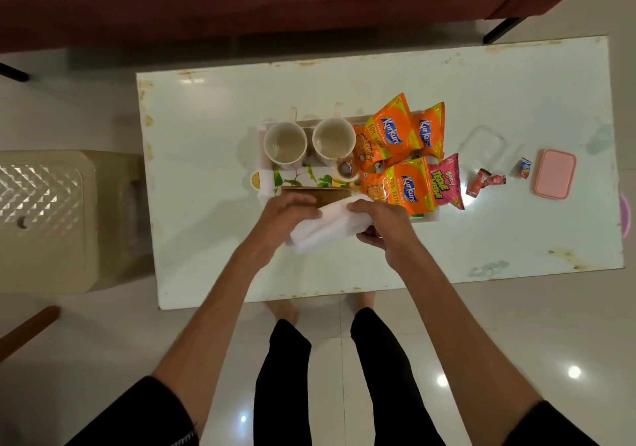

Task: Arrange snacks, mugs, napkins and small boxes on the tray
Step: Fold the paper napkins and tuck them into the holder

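- A folded white paper napkin (327,227) is held by both hands over the near edge of the tray: the left hand (287,215) grips its left end with curled fingers, and the right hand (382,221) pinches its right end between thumb and fingers
- The white rectangular tray with a leaf-and-lemon print (299,177) sits near the middle of the glossy white surface (213,129)
- A flat brown cardboard box (315,193) lies in the tray just beyond the hands, partly hidden by them
- Two cream ceramic mugs (285,144) (334,139) stand upright side by side at the far left of the tray, handles pointing away, both with only a pale residue inside
- A small metal tea strainer (344,169) lies beside the right-hand mug
- Three orange snack packets reading "Kurkure" fill the right part of the tray: one (390,132) and another (399,185) also read "50% EXTRA", and the third (428,130) lies at the far right corner
- A pink packet reading "Bingo! Tedhe Medhe" (445,180) overlaps the tray's right edge
- On the surface to the right of the tray lie a clear plastic box (483,146), a crumpled red wrapper (485,181), a small red-and-blue sachet (525,167) whose writing is too small to read, and a pink-lidded rectangular box (555,173)
- A beige plastic stool (51,211) stands on the floor left of the surface
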